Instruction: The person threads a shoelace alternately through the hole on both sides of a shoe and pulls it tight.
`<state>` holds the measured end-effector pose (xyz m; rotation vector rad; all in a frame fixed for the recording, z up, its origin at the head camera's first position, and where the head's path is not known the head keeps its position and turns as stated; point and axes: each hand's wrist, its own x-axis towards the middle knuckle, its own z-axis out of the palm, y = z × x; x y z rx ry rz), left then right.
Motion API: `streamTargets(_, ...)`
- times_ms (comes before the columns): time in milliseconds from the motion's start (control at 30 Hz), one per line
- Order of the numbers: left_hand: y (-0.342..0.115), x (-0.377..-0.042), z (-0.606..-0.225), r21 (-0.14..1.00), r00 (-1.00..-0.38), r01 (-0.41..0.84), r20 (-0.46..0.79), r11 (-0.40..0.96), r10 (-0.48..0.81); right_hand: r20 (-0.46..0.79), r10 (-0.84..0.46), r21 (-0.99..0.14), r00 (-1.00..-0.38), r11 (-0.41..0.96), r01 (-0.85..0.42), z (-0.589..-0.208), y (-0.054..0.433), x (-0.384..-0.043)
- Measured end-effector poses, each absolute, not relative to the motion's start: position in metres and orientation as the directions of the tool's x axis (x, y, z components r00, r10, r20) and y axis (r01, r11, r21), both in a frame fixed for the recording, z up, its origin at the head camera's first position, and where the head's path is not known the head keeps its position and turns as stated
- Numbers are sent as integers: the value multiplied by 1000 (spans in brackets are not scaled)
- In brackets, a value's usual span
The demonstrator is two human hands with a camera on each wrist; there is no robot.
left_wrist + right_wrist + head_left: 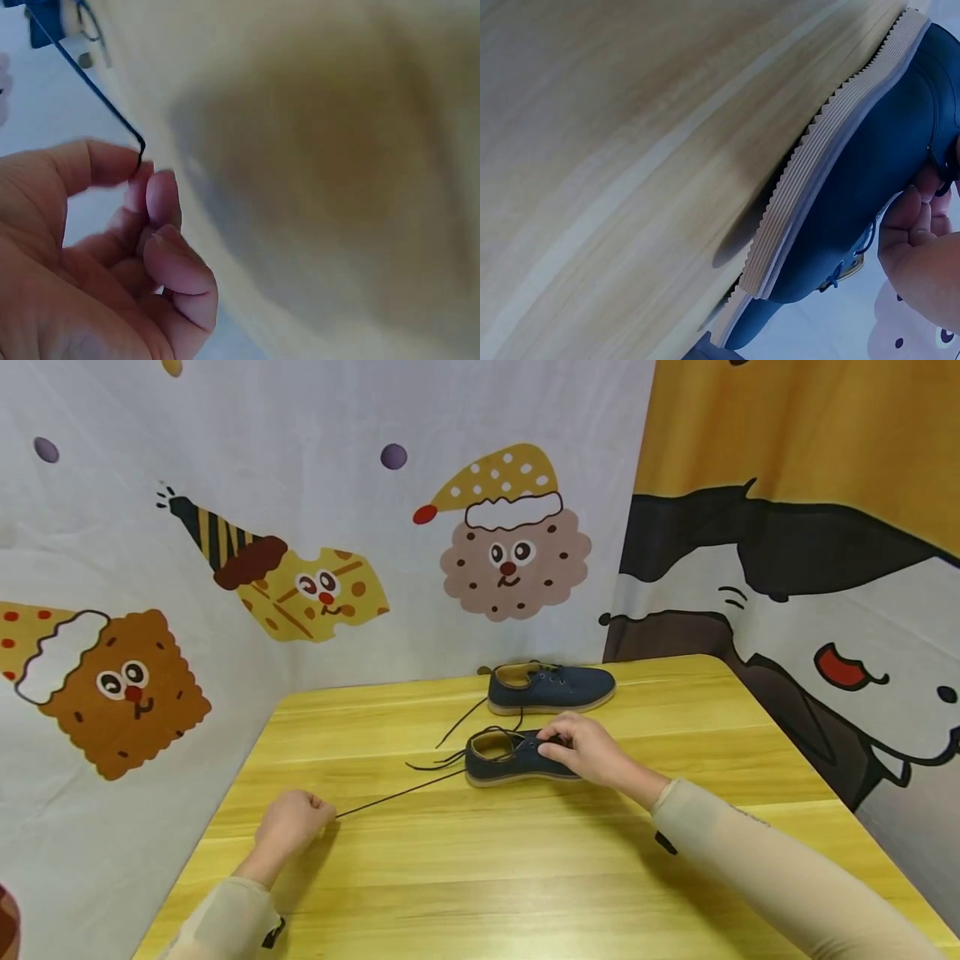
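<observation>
My left hand pinches the end of a thin dark shoelace between thumb and fingertips, left of the shoes and above the table. That lace runs straight from the near navy shoe, whose toe points right. In the left wrist view the lace bends at the fingertips. Over the front of the same shoe, my right hand has its curled fingertips on the lacing. The right wrist view shows these fingers pinching a dark piece of lace beside the shoe's upper.
A second navy shoe stands just behind the near one, its loose lace trailing left. Both are on a yellow wood-grain table. A printed cloth with cartoon figures hangs behind the table's back edge.
</observation>
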<state>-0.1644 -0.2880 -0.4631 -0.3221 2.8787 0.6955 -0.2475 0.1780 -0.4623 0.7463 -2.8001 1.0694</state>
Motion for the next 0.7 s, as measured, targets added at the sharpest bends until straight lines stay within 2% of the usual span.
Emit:
streamTargets(167, -280, -161, -473, 355, -972, -193, -193, 915, -130, 229, -421, -603, -878, 646, -467, -462, 177, -248)
streamTargets(333, -274, -170, -467, 308, -967, -197, -217, 931, -133, 214, -423, -608, -880, 648, -459, -461, 175, -246)
streamTargets(567, -230, -210, -456, 269, -980, -184, -128, 945, -155, 200, -416, -606, -887, 658, -446, -458, 176, -245)
streamTargets(700, -198, -235, -461, 248, -964, -221, -201, 943, -173, 210, -425, -602, -881, 653, -459, -458, 174, -246)
